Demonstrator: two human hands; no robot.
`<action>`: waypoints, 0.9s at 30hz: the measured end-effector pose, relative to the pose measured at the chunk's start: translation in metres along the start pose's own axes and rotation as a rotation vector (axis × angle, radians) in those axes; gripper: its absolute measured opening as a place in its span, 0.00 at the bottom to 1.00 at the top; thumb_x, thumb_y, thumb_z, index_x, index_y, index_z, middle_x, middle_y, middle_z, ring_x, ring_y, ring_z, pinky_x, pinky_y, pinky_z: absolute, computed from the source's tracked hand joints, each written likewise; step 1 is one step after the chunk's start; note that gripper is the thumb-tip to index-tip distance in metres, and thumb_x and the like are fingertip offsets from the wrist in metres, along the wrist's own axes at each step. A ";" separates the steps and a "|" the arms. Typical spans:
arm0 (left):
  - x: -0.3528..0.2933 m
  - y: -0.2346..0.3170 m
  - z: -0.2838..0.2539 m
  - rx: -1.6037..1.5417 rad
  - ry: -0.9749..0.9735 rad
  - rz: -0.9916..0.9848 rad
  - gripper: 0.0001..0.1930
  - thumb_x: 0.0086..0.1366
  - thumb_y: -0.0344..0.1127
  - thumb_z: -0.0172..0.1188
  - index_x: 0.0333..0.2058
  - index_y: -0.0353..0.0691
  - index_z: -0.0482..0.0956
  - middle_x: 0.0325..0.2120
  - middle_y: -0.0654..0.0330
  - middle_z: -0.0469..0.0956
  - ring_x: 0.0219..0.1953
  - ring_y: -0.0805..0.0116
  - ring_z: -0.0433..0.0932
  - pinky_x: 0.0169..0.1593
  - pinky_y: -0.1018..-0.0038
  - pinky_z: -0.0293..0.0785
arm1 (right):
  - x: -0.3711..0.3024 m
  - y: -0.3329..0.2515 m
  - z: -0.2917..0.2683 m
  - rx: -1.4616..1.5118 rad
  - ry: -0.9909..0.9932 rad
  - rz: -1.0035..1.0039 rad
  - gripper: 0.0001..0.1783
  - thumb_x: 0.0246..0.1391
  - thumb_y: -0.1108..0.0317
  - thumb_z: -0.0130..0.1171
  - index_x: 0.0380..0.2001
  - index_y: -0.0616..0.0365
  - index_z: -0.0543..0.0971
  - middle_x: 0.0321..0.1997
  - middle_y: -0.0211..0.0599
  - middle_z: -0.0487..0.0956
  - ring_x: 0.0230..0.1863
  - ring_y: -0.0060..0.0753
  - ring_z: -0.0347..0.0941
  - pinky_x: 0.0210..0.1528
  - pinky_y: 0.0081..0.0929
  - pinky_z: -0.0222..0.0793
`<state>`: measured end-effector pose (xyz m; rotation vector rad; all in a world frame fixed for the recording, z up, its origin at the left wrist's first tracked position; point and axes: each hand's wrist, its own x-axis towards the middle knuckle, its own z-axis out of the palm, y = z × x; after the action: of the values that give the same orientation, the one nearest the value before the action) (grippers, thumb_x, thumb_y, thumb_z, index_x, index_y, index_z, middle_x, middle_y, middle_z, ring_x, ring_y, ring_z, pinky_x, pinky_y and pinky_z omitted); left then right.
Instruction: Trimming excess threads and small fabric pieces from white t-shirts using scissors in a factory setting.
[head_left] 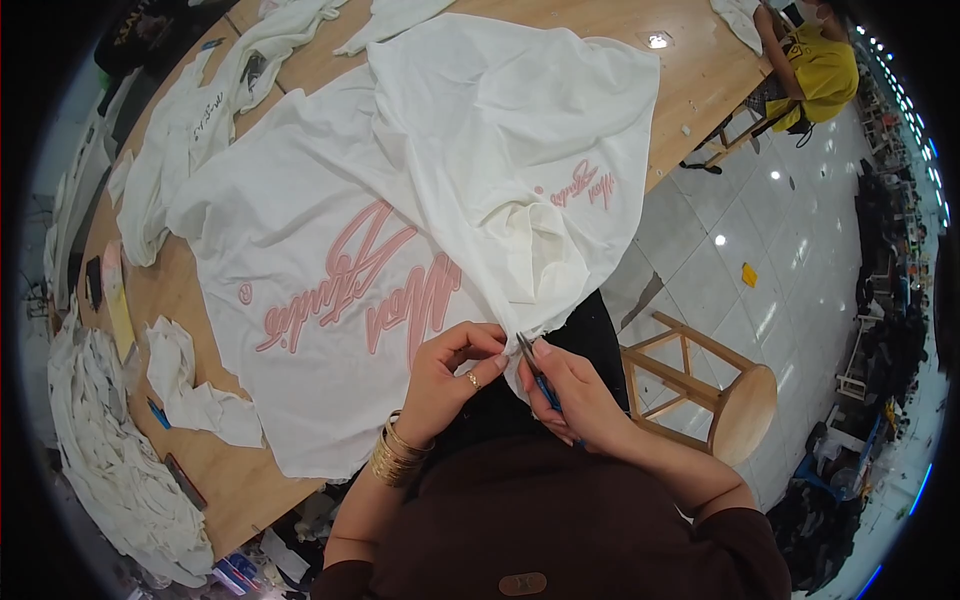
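Observation:
White cloth printed with pink lettering (350, 270) is spread over the table and hangs off its near edge. On top lies more white fabric (500, 100) with smaller pink lettering and a bunched, rolled opening; whether both belong to one garment I cannot tell. My left hand (447, 368) pinches the fabric's near edge between thumb and fingers. Close beside it, my right hand (588, 402) is closed round small blue-handled thread snips (542, 384), their dark blades pointing up at the pinched edge. My fingers partly hide the handles.
More white garments lie on the wooden table (235, 490), with a heap of white cloth (120, 470) at the left. Another blue tool (158, 413) sits near that heap. A wooden stool (740, 410) stands at my right. A person in yellow (820, 75) sits at the far right.

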<state>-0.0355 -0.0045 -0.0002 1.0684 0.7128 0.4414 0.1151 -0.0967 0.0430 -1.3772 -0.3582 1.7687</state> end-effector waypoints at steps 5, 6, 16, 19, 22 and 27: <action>0.000 0.000 0.000 -0.010 0.011 -0.018 0.04 0.56 0.24 0.58 0.31 0.32 0.74 0.38 0.58 0.75 0.41 0.73 0.74 0.49 0.75 0.68 | -0.004 0.001 -0.001 -0.040 -0.050 0.056 0.24 0.66 0.50 0.28 0.28 0.56 0.65 0.07 0.24 0.56 0.05 0.16 0.46 0.07 0.15 0.46; 0.000 0.001 0.000 0.004 0.011 -0.015 0.04 0.56 0.24 0.58 0.31 0.32 0.74 0.38 0.58 0.75 0.41 0.72 0.74 0.49 0.75 0.68 | -0.004 0.002 -0.001 -0.039 -0.049 0.056 0.24 0.66 0.50 0.28 0.28 0.56 0.65 0.07 0.24 0.56 0.05 0.16 0.46 0.07 0.15 0.46; 0.000 -0.004 -0.002 0.143 -0.026 0.078 0.05 0.55 0.24 0.58 0.31 0.32 0.73 0.38 0.59 0.76 0.40 0.74 0.75 0.48 0.76 0.68 | 0.001 0.003 -0.001 -0.077 -0.041 0.054 0.24 0.65 0.50 0.29 0.27 0.56 0.65 0.07 0.24 0.56 0.05 0.15 0.47 0.07 0.15 0.47; 0.001 -0.006 -0.003 0.092 -0.040 0.054 0.05 0.55 0.24 0.58 0.31 0.32 0.73 0.37 0.58 0.76 0.40 0.73 0.74 0.48 0.76 0.68 | 0.001 0.002 0.001 -0.059 0.009 0.018 0.23 0.66 0.51 0.29 0.27 0.56 0.65 0.08 0.24 0.56 0.06 0.15 0.47 0.07 0.15 0.47; 0.001 -0.005 -0.003 0.056 -0.036 0.040 0.05 0.55 0.24 0.59 0.31 0.32 0.73 0.37 0.58 0.76 0.40 0.73 0.74 0.48 0.76 0.68 | 0.000 0.000 0.000 -0.066 0.021 0.002 0.23 0.66 0.51 0.29 0.27 0.56 0.65 0.08 0.24 0.57 0.06 0.15 0.47 0.07 0.15 0.47; 0.001 -0.006 -0.004 0.042 -0.038 0.025 0.06 0.55 0.25 0.59 0.32 0.33 0.73 0.38 0.58 0.76 0.41 0.73 0.74 0.48 0.76 0.68 | -0.003 0.002 -0.003 -0.087 -0.048 0.045 0.23 0.66 0.51 0.29 0.28 0.56 0.66 0.08 0.24 0.57 0.05 0.16 0.47 0.07 0.15 0.47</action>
<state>-0.0381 -0.0035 -0.0067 1.1233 0.6777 0.4285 0.1166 -0.1012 0.0425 -1.4151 -0.4382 1.8445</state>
